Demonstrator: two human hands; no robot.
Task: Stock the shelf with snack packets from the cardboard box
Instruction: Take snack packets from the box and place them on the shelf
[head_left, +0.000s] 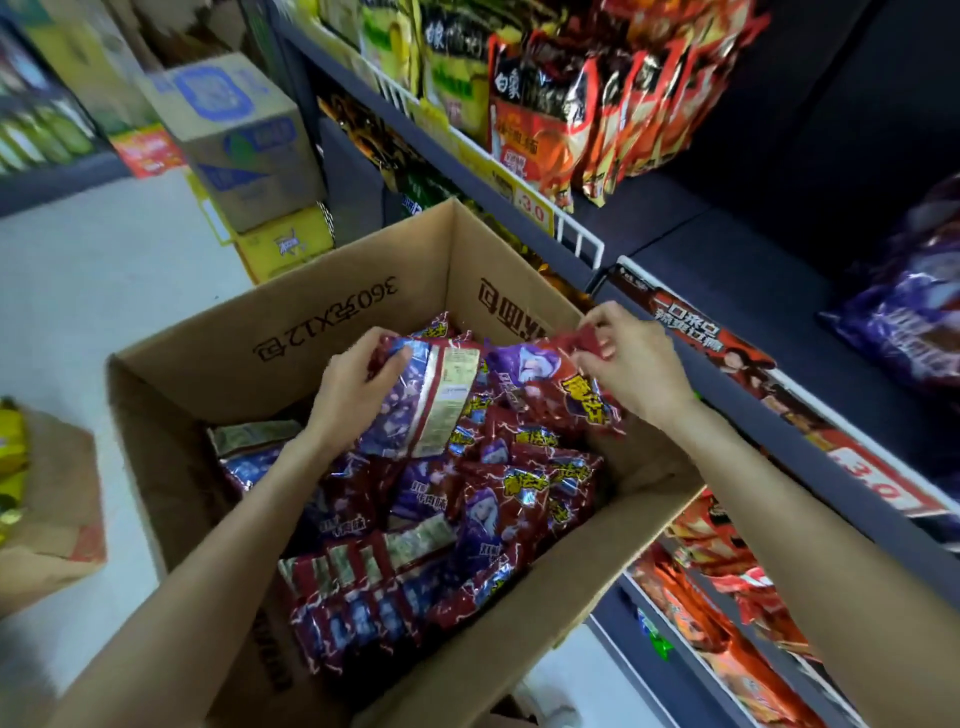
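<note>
An open cardboard box (332, 312) stands on the floor against the shelf, holding several red and purple snack packets (467, 525). My left hand (348, 387) grips one packet (426, 395) held back side up over the box. My right hand (634, 358) pinches the top corner of another packet (550, 384) near the box's right wall. The dark shelf (769, 291) to the right has a bare stretch, with purple packets (904, 312) lying at its far right.
Red and yellow noodle bags (561, 104) fill the upper shelf. Orange packets (727, 613) fill the lower shelf. Stacked cartons (244, 140) stand on the floor behind the box. Another carton (47, 509) sits at the left.
</note>
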